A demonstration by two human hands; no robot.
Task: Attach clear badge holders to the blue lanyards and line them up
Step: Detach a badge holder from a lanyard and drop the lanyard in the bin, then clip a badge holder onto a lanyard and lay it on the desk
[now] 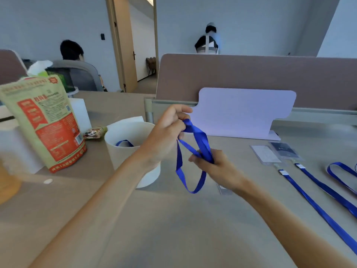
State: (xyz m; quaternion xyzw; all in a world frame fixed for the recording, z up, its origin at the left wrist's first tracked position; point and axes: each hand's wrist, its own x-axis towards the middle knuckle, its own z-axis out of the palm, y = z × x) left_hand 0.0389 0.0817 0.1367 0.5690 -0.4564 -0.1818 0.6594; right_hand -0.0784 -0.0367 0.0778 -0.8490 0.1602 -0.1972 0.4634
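Note:
Both hands hold one folded blue lanyard (180,161) in the air above the desk. My left hand (168,132) pinches its upper end. My right hand (214,165) is closed around its middle, and a loop hangs below. A clear badge holder (224,189) lies partly hidden under my right wrist. On the right, two badge holders (265,153) (286,150) lie side by side, each clipped to a blue lanyard (316,207) (328,192) stretched toward me. A third lanyard (342,175) loops at the far right. A white bucket (123,157) behind my left arm holds another blue lanyard (124,143).
A green and red snack pouch (48,120) stands at the left, with a tissue box behind it and a small wrapped snack (94,132) beside it. A white stand (243,111) leans against the brown desk divider (251,74). People sit beyond the divider and at left.

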